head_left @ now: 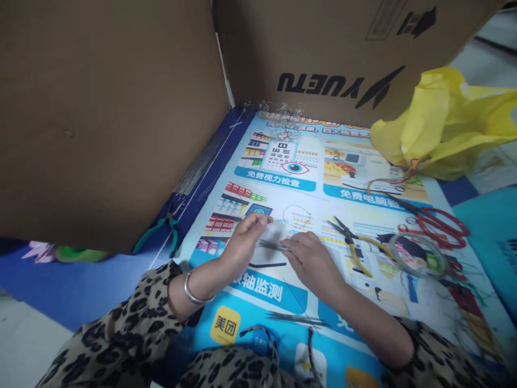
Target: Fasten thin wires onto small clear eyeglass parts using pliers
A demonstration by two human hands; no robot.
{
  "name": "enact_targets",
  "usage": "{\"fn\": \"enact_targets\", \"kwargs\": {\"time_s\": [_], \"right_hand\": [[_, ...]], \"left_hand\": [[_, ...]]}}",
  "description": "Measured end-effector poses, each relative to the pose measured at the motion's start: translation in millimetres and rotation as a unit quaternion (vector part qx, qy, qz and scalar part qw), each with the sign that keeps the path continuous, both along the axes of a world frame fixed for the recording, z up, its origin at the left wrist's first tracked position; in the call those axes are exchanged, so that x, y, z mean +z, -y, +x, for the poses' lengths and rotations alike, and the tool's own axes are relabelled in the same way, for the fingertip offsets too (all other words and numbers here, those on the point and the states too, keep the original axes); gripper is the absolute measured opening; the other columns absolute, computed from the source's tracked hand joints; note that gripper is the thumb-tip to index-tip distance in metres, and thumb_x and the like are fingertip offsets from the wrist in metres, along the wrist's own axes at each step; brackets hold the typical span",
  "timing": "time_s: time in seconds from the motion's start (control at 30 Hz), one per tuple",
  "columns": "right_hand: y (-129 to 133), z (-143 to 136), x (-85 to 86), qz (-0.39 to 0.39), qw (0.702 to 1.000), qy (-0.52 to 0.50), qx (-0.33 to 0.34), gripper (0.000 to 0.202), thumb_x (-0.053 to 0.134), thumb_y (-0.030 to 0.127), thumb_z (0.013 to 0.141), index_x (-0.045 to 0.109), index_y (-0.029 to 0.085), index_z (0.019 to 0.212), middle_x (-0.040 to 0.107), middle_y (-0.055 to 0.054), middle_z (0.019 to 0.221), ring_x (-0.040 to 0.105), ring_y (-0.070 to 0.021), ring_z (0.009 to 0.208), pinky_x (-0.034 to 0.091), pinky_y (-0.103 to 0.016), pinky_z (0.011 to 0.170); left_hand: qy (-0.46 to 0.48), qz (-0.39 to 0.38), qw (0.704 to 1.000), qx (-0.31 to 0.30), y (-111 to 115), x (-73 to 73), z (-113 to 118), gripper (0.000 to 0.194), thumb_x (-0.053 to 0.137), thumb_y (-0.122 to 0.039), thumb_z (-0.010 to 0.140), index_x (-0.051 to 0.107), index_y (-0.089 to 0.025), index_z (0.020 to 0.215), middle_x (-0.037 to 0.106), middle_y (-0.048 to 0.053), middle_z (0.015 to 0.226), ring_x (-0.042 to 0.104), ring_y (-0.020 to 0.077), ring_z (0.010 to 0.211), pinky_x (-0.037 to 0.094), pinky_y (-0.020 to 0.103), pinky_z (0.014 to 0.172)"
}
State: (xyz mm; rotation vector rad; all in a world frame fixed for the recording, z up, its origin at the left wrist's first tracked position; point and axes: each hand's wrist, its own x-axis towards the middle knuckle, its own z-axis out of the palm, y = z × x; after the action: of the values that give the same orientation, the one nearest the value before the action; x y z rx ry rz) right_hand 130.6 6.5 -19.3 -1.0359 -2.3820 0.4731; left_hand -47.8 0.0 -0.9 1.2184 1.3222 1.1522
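Note:
Between my two hands lies a small bundle of thin grey wires (273, 246), low over the printed poster. My right hand (313, 261) pinches the bundle's right end. My left hand (244, 245) is beside its left end, with thumb and forefinger pressed together; what they hold is too small to make out. Nearer my body, a second bundle of dark wires (297, 319) rests on the poster. A thin wire loop (297, 216) lies just beyond my hands.
Yellow-handled pliers (355, 245), a tape roll (420, 256) and red-handled scissors (440, 226) lie at the right. Teal-handled pliers (159, 229) are at the left. Cardboard panels (323, 48) stand behind, with a yellow bag (436, 124) at the back right.

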Motion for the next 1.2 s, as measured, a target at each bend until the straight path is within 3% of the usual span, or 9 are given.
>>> {"fn": "enact_targets", "kwargs": {"time_s": [0.13,0.27,0.37,0.73,0.83,0.93,1.07,1.13,1.2], "right_hand": [[3.5,2.3,5.2,-0.122,0.977,-0.166,-0.057,0.021,0.045,0.026,0.086,0.062,0.020,0.096,0.059,-0.007,0.094,0.052,-0.0183,0.092,0.043,-0.036,0.082],[5.7,4.2,3.2,-0.247,0.885,-0.350,-0.182,0.022,0.041,0.034,0.087,0.058,0.022,0.095,0.060,-0.005,0.096,0.054,-0.0176,0.095,0.042,-0.037,0.087],[4.5,0.8,-1.6,-0.283,0.833,-0.431,-0.200,0.023,0.040,0.036,0.087,0.056,0.021,0.094,0.059,-0.005,0.095,0.054,-0.0173,0.092,0.043,-0.038,0.085],[0.5,-11.5,2.3,-0.324,0.782,-0.515,-0.137,0.022,0.039,0.033,0.087,0.057,0.019,0.087,0.053,-0.004,0.084,0.050,-0.0147,0.081,0.043,-0.034,0.078],[-7.3,-1.8,6.5,-0.327,0.767,-0.529,-0.158,0.022,0.039,0.033,0.087,0.056,0.019,0.086,0.053,-0.003,0.081,0.052,-0.0143,0.078,0.044,-0.034,0.075],[-15.5,19.3,18.7,-0.283,0.813,-0.467,-0.200,0.018,0.042,0.033,0.085,0.055,0.020,0.088,0.054,-0.001,0.080,0.053,-0.0128,0.074,0.044,-0.032,0.073],[-22.2,46.8,41.2,-0.209,0.963,-0.105,-0.137,0.018,0.047,0.033,0.082,0.060,0.021,0.081,0.060,-0.001,0.074,0.055,-0.0144,0.071,0.042,-0.027,0.065],[-23.8,54.9,48.3,-0.151,0.982,0.065,-0.093,0.021,0.042,0.030,0.084,0.061,0.021,0.080,0.062,-0.002,0.079,0.056,-0.0152,0.073,0.040,-0.027,0.065],[-24.8,61.6,51.1,-0.099,0.978,0.173,-0.066,0.024,0.039,0.029,0.085,0.062,0.020,0.082,0.063,-0.004,0.081,0.057,-0.0166,0.076,0.039,-0.027,0.066]], "left_hand": [[-0.010,-0.003,1.000,0.003,4.2,-5.2,4.7,0.031,0.027,-0.040,0.091,0.049,-0.019,0.094,0.057,0.008,0.108,0.050,0.0160,0.108,0.037,0.035,0.098],[-0.040,-0.004,0.999,0.007,8.3,-5.6,7.3,0.035,0.021,-0.040,0.093,0.047,-0.020,0.102,0.054,0.008,0.115,0.047,0.0152,0.113,0.035,0.035,0.101],[-0.045,-0.004,0.999,-0.010,12.0,-5.6,12.1,0.035,0.020,-0.040,0.093,0.047,-0.020,0.104,0.053,0.007,0.117,0.046,0.0149,0.114,0.033,0.034,0.102],[-0.064,-0.002,0.998,-0.015,14.4,-4.0,17.2,0.034,0.018,-0.037,0.093,0.046,-0.020,0.102,0.055,0.007,0.113,0.047,0.0153,0.112,0.038,0.034,0.099],[-0.073,0.001,0.997,-0.010,14.3,-4.2,13.5,0.034,0.017,-0.035,0.093,0.046,-0.020,0.103,0.055,0.007,0.113,0.048,0.0150,0.111,0.038,0.034,0.097],[-0.062,0.015,0.998,-0.018,8.7,0.3,3.4,0.029,0.025,-0.036,0.092,0.049,-0.020,0.101,0.056,0.006,0.110,0.050,0.0150,0.106,0.039,0.032,0.094],[-0.153,0.032,0.983,-0.100,-4.9,12.6,-14.5,0.021,0.044,-0.035,0.085,0.054,-0.018,0.093,0.059,0.004,0.092,0.055,0.0144,0.087,0.043,0.030,0.081],[-0.227,0.065,0.959,-0.155,-9.6,17.1,-21.0,0.018,0.045,-0.031,0.085,0.055,-0.018,0.091,0.059,0.003,0.090,0.054,0.0142,0.086,0.043,0.030,0.080],[-0.302,0.105,0.922,-0.219,-11.2,18.7,-24.1,0.018,0.047,-0.029,0.084,0.056,-0.018,0.094,0.058,0.004,0.095,0.053,0.0158,0.092,0.042,0.031,0.082]]}}
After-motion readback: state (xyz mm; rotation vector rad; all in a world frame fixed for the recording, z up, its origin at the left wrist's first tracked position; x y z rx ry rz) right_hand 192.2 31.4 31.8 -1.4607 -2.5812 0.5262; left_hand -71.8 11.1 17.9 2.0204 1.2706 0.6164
